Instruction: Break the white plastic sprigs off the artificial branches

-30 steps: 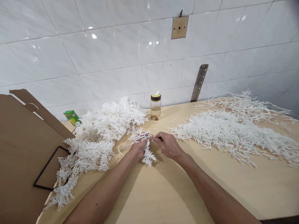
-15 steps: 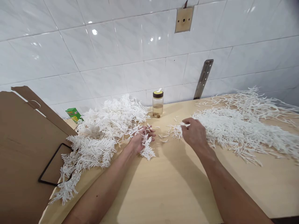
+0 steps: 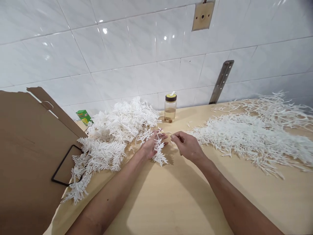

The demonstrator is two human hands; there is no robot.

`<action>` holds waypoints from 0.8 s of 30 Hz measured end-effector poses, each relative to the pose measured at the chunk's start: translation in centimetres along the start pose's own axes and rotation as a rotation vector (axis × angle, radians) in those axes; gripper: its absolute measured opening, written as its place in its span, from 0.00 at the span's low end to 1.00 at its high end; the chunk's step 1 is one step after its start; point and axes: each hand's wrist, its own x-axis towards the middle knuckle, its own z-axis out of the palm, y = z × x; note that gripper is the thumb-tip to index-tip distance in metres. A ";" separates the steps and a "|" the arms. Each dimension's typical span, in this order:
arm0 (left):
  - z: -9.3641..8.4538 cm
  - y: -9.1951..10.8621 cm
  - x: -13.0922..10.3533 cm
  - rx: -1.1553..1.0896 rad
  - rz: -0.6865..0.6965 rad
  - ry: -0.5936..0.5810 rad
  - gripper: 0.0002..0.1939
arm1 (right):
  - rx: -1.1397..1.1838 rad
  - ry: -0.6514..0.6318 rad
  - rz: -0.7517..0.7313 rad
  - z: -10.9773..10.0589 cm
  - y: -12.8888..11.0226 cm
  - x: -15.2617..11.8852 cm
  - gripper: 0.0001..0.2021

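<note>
My left hand (image 3: 152,143) holds a white branching sprig (image 3: 160,153), coral-like in look, with its fingers partly curled and the forked tips hanging over the palm side. Just right of it, my right hand (image 3: 187,143) is closed in a pinch, thumb against forefinger, near the left fingertips; what lies in the pinch is too small to make out. A large heap of similar white sprigs (image 3: 117,127) stands beside my left hand. On the other side, a flatter spread of white branching pieces (image 3: 246,137) begins just beyond my right hand.
A lidded clear bottle (image 3: 170,109) with liquid stands against the tiled wall (image 3: 137,49). At left are a cardboard sheet (image 3: 29,156), a black wire frame (image 3: 61,163) and a green box (image 3: 83,117). A metal bracket (image 3: 222,81) leans at the back of the wooden table (image 3: 171,202).
My right hand has moved left, from the small loose pieces by the right spread to beside my left hand. The left hand keeps its sprig. The view has shifted slightly.
</note>
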 end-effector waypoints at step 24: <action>1.5 -0.5 -1.3 -0.070 -0.093 -0.130 0.15 | 0.706 -0.064 0.238 0.0 0.7 0.5 0.20</action>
